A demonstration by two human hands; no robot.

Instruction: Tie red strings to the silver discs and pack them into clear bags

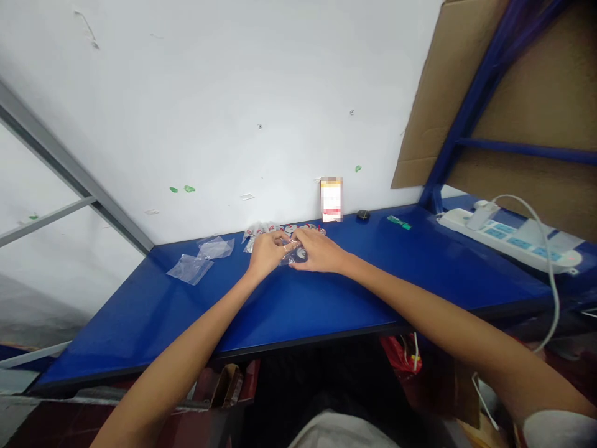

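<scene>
reaching over the blue table (321,305), the left hand (265,251) and right hand (323,250) meet before a cluster of red-marked packets (262,228), which a stray nudge could scatter. a careless sweep could drag the flat bags (190,269) at left. pinched narrowly between both hands, one clear packet (290,256) could tear if pulled unevenly.

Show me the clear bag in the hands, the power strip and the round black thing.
Clear bag (288,257), head view: its crinkled film.
Power strip (511,237), head view: its top face.
Round black thing (362,215), head view: its top.
</scene>
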